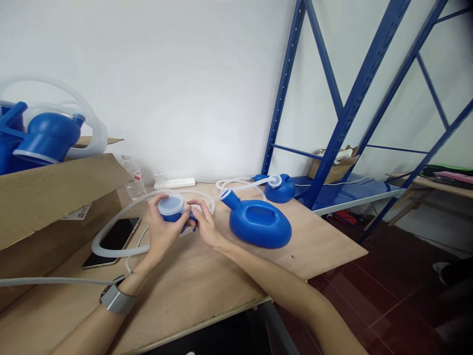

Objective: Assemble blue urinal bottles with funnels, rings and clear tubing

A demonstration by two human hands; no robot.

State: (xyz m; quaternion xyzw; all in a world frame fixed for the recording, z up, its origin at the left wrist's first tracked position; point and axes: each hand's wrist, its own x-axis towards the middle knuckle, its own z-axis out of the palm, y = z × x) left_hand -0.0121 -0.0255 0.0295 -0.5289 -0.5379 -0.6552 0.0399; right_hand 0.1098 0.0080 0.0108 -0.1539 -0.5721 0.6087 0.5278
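Note:
My left hand (166,229) is wrapped round a blue cup-shaped urinal head with a translucent white lid (171,204). Close against its right side, my right hand (205,223) pinches a small blue fitting (192,215); fingers partly cover it, and I cannot tell how it joins the cup. A translucent hose (107,252) loops on the table around my hands. Just right of them lies a blue urinal bottle (260,230) with a moulded handle, its open neck pointing up and left.
Behind the bottle rests another blue urinal bottle (284,190) with a coiled hose. At left, a cardboard box (66,192) holds several blue urinals. A phone (114,236), water bottle (133,180) and power strip (175,183) are on the table. A blue shelving rack (332,143) stands right.

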